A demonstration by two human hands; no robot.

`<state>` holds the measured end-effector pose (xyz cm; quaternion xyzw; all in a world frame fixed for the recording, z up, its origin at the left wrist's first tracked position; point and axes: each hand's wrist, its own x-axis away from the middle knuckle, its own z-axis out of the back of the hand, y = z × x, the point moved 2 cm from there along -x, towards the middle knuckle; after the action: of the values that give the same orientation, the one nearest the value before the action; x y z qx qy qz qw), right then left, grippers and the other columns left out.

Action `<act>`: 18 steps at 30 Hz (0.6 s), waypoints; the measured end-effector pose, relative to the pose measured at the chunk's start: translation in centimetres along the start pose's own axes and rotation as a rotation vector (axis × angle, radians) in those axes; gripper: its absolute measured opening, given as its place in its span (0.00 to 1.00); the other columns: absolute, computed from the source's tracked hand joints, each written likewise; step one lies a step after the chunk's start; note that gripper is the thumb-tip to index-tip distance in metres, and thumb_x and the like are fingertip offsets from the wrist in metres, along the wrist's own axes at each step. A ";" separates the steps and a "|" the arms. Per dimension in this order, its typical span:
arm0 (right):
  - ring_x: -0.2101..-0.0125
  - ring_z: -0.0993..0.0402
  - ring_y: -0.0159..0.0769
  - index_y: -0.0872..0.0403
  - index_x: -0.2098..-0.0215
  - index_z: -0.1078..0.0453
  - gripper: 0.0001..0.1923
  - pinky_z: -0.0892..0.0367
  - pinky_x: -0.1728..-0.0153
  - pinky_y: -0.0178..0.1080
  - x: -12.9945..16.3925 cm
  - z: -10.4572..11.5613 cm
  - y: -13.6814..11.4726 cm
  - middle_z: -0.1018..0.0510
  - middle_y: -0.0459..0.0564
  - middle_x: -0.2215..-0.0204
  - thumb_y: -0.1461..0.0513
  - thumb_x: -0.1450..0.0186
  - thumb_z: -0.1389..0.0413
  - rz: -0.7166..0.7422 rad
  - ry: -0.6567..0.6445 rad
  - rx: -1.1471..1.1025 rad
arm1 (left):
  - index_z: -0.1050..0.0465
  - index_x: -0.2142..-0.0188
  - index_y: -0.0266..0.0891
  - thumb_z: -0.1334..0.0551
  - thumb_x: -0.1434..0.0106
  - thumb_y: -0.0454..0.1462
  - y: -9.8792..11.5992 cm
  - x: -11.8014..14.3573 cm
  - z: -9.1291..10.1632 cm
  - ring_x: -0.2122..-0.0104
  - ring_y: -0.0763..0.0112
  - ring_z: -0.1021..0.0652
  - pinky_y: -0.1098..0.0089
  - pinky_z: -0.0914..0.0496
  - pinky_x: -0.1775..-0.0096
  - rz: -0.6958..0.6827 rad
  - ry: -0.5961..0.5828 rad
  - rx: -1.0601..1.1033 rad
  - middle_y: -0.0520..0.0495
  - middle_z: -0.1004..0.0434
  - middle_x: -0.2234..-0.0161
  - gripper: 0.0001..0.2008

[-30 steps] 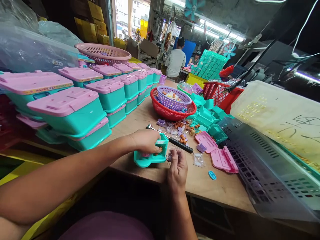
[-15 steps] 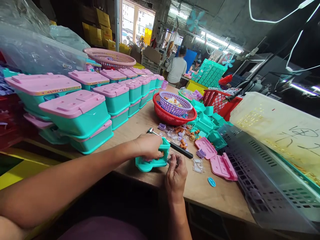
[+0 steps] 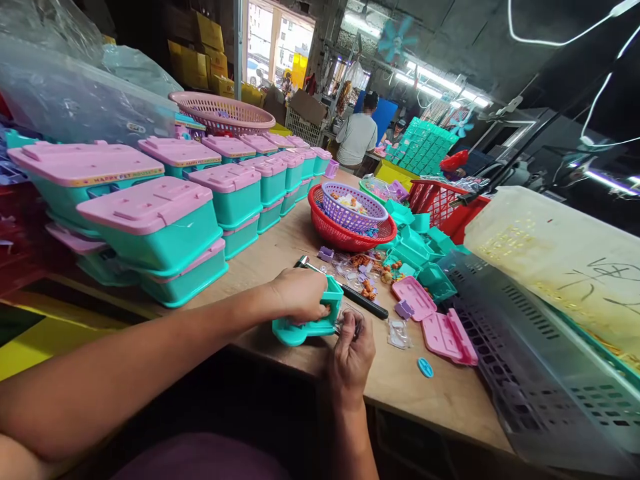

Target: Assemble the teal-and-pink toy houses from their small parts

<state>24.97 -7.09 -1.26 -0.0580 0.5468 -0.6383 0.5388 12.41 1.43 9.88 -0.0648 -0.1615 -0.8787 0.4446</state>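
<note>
Along the bench point(image 3: 395, 390), the largest item, stand two tiers of lidded boxes point(image 3: 165, 230), turquoise with pink covers; these appear to be finished units. To the right, a heap of unlidded turquoise tubs point(image 3: 410, 245) appears to remain for processing, next to the red basket point(image 3: 345, 235). The work box point(image 3: 311, 329) rests near the front edge of the bench, between the hands; no lid is fitted, so this unit is judged incomplete. The left hand point(image 3: 302, 295) reaches into the box with fingers bent; its grasp is hidden and cannot be determined. The right hand point(image 3: 354, 350) is curled at the box's right side, its fingertips apparently pinching a small clear piece point(image 3: 339, 326). Behind the box lies a black-handled tool point(image 3: 369, 305). Two pink lids point(image 3: 414, 297) lie loose to the right. Smaller parts still unpacked include orange figures point(image 3: 369, 291) and, smallest, a blue disc point(image 3: 425, 367).
</note>
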 end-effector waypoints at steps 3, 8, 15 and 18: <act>0.70 0.31 0.33 0.52 0.63 0.35 0.13 0.36 0.67 0.37 -0.2 0.0 -0.3 0.29 0.46 0.70 0.56 0.27 0.56 0.031 0.007 0.067 | 0.23 0.60 0.37 0.42 0.41 0.47 0.0 0.0 -0.3 0.59 0.50 0.20 0.61 0.27 0.61 -0.016 0.014 -0.010 0.36 0.19 0.59 0.18; 0.70 0.31 0.34 0.52 0.63 0.36 0.11 0.37 0.68 0.37 -0.4 0.0 -0.6 0.29 0.47 0.71 0.57 0.27 0.56 0.095 0.034 0.140 | 0.24 0.60 0.36 0.44 0.39 0.47 0.0 -0.1 -0.5 0.59 0.50 0.20 0.62 0.28 0.60 -0.043 0.060 -0.018 0.34 0.19 0.59 0.18; 0.72 0.34 0.33 0.51 0.65 0.39 0.08 0.40 0.70 0.36 -0.5 -0.4 -0.7 0.32 0.45 0.73 0.61 0.27 0.54 0.236 0.093 0.251 | 0.24 0.61 0.35 0.44 0.39 0.44 0.0 0.0 -0.3 0.58 0.50 0.20 0.61 0.27 0.59 -0.081 0.023 -0.013 0.34 0.19 0.59 0.17; 0.72 0.34 0.33 0.51 0.64 0.39 0.07 0.40 0.70 0.36 -0.2 -0.6 -0.4 0.33 0.45 0.73 0.63 0.27 0.55 0.256 0.105 0.256 | 0.24 0.61 0.34 0.44 0.40 0.44 0.0 0.1 -0.5 0.58 0.48 0.20 0.59 0.27 0.59 -0.110 0.055 -0.018 0.33 0.19 0.58 0.17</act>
<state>24.36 -6.64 -1.07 0.1145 0.4915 -0.6310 0.5892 12.38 1.18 9.44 -0.0357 -0.1448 -0.9045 0.3995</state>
